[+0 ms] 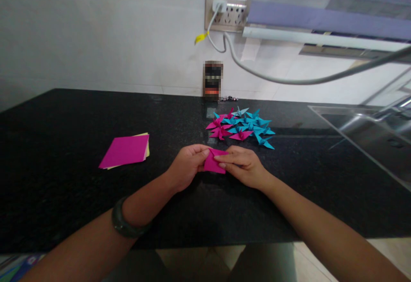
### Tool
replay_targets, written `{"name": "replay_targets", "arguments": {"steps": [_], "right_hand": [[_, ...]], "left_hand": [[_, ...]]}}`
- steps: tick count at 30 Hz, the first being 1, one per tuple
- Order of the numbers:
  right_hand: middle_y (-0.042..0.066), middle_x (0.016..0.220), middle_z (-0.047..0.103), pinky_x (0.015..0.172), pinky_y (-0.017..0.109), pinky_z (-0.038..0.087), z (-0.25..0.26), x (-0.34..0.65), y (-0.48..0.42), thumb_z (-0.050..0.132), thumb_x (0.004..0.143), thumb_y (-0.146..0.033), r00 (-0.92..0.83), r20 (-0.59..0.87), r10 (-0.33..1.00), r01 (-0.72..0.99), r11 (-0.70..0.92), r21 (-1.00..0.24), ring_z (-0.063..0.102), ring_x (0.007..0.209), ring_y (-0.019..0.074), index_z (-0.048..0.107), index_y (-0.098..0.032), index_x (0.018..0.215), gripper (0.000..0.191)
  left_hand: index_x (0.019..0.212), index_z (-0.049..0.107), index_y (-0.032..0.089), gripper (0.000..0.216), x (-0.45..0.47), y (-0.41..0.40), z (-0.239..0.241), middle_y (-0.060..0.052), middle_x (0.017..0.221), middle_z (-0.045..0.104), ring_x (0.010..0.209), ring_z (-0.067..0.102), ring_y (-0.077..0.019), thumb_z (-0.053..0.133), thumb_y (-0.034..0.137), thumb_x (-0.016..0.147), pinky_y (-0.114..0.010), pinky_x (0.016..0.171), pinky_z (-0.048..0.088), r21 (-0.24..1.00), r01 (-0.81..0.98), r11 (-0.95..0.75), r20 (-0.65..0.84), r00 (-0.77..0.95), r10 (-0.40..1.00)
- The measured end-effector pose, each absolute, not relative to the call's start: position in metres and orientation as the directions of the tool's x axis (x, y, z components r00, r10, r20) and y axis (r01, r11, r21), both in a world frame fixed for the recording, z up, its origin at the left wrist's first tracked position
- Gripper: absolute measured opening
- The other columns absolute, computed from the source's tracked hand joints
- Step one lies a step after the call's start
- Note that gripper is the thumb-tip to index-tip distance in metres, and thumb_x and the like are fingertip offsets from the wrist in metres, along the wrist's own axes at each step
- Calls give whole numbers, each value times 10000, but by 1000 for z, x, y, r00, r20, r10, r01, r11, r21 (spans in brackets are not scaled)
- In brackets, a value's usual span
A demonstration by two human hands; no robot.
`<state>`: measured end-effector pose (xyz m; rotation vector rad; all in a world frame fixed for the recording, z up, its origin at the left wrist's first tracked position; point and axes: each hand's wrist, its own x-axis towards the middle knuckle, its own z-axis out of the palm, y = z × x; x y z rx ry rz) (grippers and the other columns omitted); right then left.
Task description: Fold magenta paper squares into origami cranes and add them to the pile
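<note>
Between my two hands is a small folded square of pink origami paper (214,165), just above the dark countertop. My left hand (189,165) pinches its left edge between thumb and fingers. From the other side, my right hand (245,165) grips it, with fingertips pressed on the paper's front face. Beyond the hands lies a cluster of folded paper cranes, some pink (221,132) and some blue (253,123). Off to the left rests a stack of square origami paper (125,150), pink on top with pale yellow edges showing beneath.
A phone-like object (212,79), its face pixelated, leans against the wall beside a beaded strand (229,98). A metal sink (379,136) is set into the countertop (64,196) on the right. A grey cable (282,78) hangs from the wall socket (225,14).
</note>
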<state>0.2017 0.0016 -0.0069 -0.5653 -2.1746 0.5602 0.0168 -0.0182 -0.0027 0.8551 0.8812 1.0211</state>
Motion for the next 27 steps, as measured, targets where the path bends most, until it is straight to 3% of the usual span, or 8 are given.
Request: {"name": "replay_targets", "arguments": {"steps": [8, 21, 27], "right_hand": [[45, 733, 571, 550, 210, 431, -2, 202, 1, 524, 830, -196, -623, 596, 506, 194, 839, -508, 525, 635, 100, 670, -184, 985, 214], [49, 706, 617, 575, 219, 458, 2, 198, -2, 528, 826, -177, -602, 592, 536, 172, 811, -559, 561, 640, 108, 674, -164, 905, 167], [39, 695, 615, 584, 227, 453, 1, 197, -3, 515, 833, -185, -620, 594, 512, 169, 827, -536, 549, 651, 112, 668, -180, 903, 169]], "left_hand": [[789, 644, 122, 136, 18, -17, -3, -25, 667, 657, 573, 587, -106, 631, 228, 705, -246, 599, 478, 888, -353, 296, -212, 258, 942], [763, 638, 109, 128, 18, -19, 2, -41, 660, 665, 583, 606, -125, 628, 207, 680, -263, 597, 490, 854, -398, 335, -232, 285, 930], [717, 617, 115, 206, 20, -21, -1, -18, 634, 663, 542, 590, -98, 744, 215, 589, -216, 554, 456, 898, -348, 271, -200, 226, 953]]}}
